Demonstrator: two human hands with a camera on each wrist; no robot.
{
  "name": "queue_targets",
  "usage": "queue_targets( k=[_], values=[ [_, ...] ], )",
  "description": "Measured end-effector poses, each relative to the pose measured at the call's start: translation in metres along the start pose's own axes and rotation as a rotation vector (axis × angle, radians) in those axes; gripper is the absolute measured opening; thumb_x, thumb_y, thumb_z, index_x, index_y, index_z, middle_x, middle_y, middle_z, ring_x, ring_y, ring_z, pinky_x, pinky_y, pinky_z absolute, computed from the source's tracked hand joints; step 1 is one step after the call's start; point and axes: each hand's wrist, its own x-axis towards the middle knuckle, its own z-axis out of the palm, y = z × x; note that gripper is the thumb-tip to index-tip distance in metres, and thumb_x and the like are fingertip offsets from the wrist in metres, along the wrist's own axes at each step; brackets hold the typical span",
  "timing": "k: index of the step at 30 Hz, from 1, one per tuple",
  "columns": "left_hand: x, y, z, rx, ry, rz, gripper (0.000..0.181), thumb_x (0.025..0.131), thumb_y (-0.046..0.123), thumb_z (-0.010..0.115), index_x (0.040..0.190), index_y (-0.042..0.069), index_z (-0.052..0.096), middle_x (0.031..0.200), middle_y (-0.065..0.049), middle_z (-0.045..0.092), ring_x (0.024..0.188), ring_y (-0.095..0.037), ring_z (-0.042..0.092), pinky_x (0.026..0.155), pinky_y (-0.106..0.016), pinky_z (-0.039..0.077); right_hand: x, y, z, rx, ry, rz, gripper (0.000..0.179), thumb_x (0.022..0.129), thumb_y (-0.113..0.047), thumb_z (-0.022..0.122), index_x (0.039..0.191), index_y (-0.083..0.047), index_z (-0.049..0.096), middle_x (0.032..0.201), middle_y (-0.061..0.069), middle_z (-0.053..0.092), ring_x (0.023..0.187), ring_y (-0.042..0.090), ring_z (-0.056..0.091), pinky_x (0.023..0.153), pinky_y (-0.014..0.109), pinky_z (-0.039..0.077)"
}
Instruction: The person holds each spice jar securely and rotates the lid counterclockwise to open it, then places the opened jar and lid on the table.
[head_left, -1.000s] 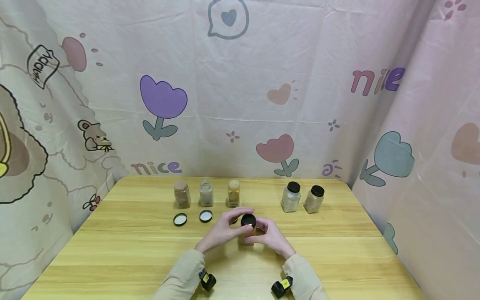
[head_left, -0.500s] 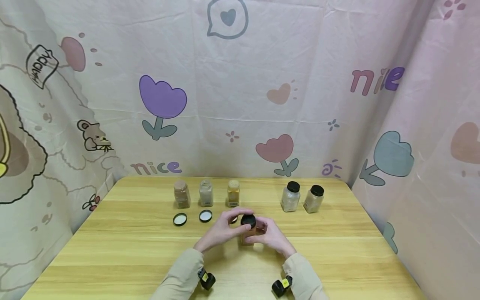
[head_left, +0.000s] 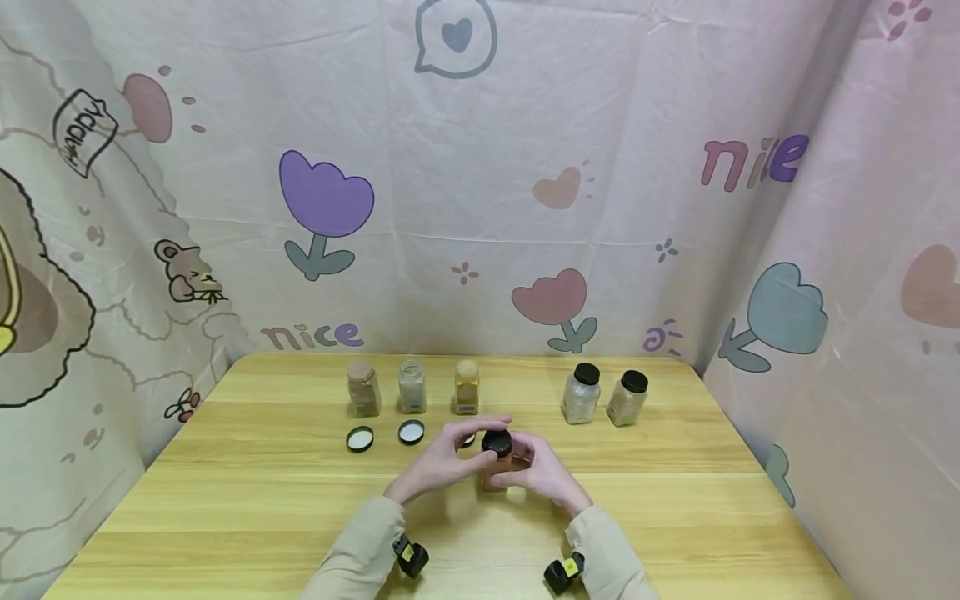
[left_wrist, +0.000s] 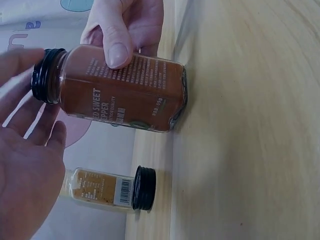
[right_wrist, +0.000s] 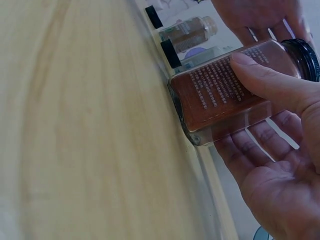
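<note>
A glass spice jar of red sweet pepper powder [left_wrist: 120, 90] stands upright in front of me, its black lid [head_left: 497, 442] on top. My right hand [head_left: 543, 473] grips the jar's body, thumb across the printed side [right_wrist: 220, 90] and fingers behind. From the other side my left hand [head_left: 442, 460] holds the lid, with thumb and fingers at its edge. In the left wrist view those left fingers [left_wrist: 25, 95] reach around the black lid.
Behind stand uncapped jars of brown powder [head_left: 364, 393], pale contents [head_left: 412, 390] and yellow powder [head_left: 467, 390]. Lids [head_left: 360, 439] [head_left: 411, 432] lie before them; another lid [head_left: 469, 440] is partly behind my left hand. Two black-capped jars [head_left: 582, 396] [head_left: 628, 400] stand right.
My left thumb and wrist have shifted slightly to the left around the lid. The right hand and the jar stay in place.
</note>
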Motion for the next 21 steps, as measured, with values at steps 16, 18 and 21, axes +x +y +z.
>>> queue_targets(
  k=[16,18,21],
  values=[
    [0.0002,0.0013,0.0017,-0.006,-0.005,-0.020,0.048,0.097,0.019,0.068,0.142,0.010,0.055,0.148,-0.010,0.056,0.139,-0.033,0.050,0.119,-0.055,0.040,0.0000,-0.0010,-0.0004,-0.003,0.005,-0.004,0.053,0.081,-0.007,0.083,0.130,-0.004,0.063,0.125,0.021,0.070,0.104,0.006,0.068,0.095,0.018,0.054],
    [0.0002,0.0023,0.0012,-0.019,-0.021,-0.010,0.046,0.099,0.016,0.065,0.143,0.007,0.055,0.149,-0.011,0.056,0.140,-0.033,0.050,0.120,-0.049,0.041,-0.0003,-0.0013,-0.0003,-0.003,0.004,-0.010,0.053,0.081,-0.007,0.083,0.130,-0.005,0.063,0.124,0.021,0.070,0.104,0.006,0.069,0.095,0.019,0.055],
    [0.0009,0.0023,0.0010,-0.036,-0.025,0.001,0.044,0.099,0.013,0.063,0.141,0.004,0.055,0.147,-0.014,0.057,0.139,-0.034,0.050,0.121,-0.046,0.040,-0.0006,-0.0014,-0.0001,-0.002,0.004,-0.009,0.053,0.081,-0.007,0.083,0.131,-0.005,0.063,0.125,0.020,0.070,0.105,0.006,0.069,0.096,0.019,0.055]
  ],
)
